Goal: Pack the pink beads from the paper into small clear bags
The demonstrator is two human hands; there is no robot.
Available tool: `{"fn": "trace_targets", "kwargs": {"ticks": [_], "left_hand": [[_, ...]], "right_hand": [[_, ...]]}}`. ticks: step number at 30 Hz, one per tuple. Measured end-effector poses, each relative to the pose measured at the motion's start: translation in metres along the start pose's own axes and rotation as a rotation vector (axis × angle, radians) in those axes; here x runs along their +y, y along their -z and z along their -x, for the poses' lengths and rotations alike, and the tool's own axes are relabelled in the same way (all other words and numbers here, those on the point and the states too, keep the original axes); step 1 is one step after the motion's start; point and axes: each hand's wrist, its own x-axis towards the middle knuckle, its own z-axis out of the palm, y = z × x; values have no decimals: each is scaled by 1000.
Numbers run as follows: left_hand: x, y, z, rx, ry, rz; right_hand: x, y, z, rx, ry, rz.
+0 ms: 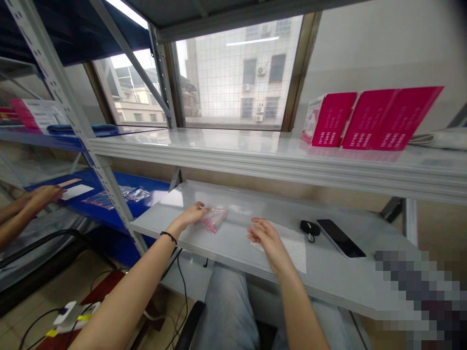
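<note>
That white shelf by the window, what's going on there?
A person sits at a white shelf. Their left hand touches a clear plastic bag of small pink items, while their right hand is close to a white sheet, with a black phone further along. To the left, a co-worker's hand reaches over a blue shelf holding more clear bags.

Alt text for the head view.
A person's left hand touches a clear bag of pink items on a white shelf, the right hand over a white sheet near a black phone. Another person's hand shows by a blue shelf at left.
</note>
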Motion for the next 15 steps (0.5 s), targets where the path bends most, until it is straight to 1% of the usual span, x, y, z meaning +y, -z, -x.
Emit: {"fn": "trace_targets", "kwargs": {"ticks": [4, 7, 11, 15], "left_hand": [[8, -6, 3, 21, -37, -66], [15, -10, 3, 32, -54, -99], [22, -17, -2, 30, -72, -139], [23, -22, -5, 58, -88, -173]], "right_hand": [[-7, 33, 43, 154, 38, -108], [-5, 56, 66, 263, 23, -125], [-1, 80, 79, 363, 3, -125], [3, 91, 84, 407, -8, -122]]}}
